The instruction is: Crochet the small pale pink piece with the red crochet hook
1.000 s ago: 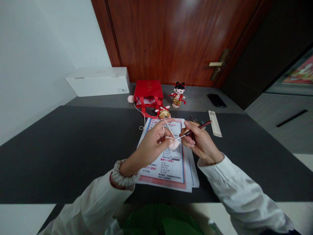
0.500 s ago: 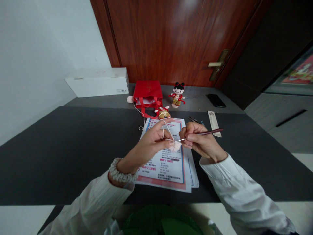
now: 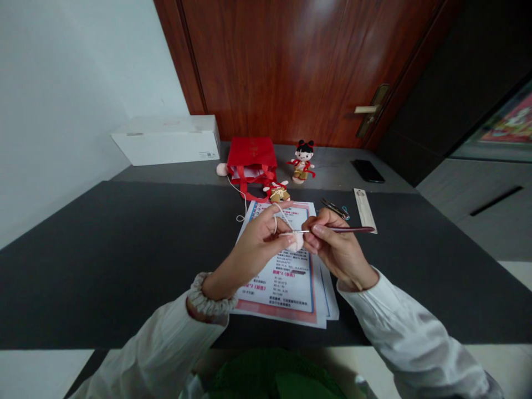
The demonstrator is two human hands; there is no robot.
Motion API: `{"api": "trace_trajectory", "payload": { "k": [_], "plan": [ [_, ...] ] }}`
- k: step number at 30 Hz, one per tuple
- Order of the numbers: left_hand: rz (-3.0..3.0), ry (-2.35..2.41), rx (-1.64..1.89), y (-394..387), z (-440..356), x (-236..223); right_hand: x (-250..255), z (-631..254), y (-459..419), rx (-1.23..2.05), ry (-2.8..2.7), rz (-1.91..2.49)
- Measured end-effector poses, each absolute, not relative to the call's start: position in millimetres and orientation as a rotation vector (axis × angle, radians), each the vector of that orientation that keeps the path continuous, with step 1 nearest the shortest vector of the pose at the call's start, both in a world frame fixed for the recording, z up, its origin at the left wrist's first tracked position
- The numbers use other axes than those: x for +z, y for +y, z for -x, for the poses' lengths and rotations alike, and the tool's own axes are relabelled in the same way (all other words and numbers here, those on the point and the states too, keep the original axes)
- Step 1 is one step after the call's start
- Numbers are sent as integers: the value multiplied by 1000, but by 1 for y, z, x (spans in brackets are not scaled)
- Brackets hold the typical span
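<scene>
My left hand [image 3: 261, 238] pinches a small pale pink crochet piece [image 3: 295, 242] between thumb and fingers. A strand of pale yarn [image 3: 283, 215] loops over its raised index finger and runs down to the piece. In my right hand [image 3: 328, 238] is a crochet hook [image 3: 353, 229] with a dark reddish handle, gripped like a pen. Its thin metal tip meets the top edge of the piece. Both hands are above printed pattern sheets [image 3: 291, 299] on the dark table.
Behind the sheets stand a red bag [image 3: 251, 152], a ball of yarn [image 3: 222, 169], a crocheted doll [image 3: 302, 160] and a headless doll body [image 3: 278, 192]. Scissors [image 3: 334, 208], a pale strip [image 3: 364, 209] and a phone [image 3: 368, 170] lie right. A white box [image 3: 166, 141] sits back left.
The crochet hook has swung to a flatter angle, its handle end lower. My right hand has shifted slightly left and down, and the crochet piece has tilted and moved up a little.
</scene>
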State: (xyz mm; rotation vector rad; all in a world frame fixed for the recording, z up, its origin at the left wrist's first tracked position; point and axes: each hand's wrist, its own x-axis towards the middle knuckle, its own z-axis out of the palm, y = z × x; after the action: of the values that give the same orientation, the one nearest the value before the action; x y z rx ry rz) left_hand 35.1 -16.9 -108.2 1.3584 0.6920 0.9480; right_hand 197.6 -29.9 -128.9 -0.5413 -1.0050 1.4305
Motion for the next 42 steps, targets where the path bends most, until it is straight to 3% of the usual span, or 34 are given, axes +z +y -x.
{"api": "trace_trajectory", "payload": {
  "k": [9, 19, 35, 42],
  "plan": [
    [-1122, 667, 909, -12, -37, -108, -134, -188, -32, 1152, -1011, 573],
    [-1273, 685, 959, -13, -34, -107, -136, -196, -28, 1408, -1004, 554],
    [-1440, 513, 1042, -14, -31, -107, -142, -212, -27, 1255, -1356, 304],
    [-1455, 508, 1030, -12, -30, -108, -136, -205, -29, 1312, -1239, 346]
  ]
}}
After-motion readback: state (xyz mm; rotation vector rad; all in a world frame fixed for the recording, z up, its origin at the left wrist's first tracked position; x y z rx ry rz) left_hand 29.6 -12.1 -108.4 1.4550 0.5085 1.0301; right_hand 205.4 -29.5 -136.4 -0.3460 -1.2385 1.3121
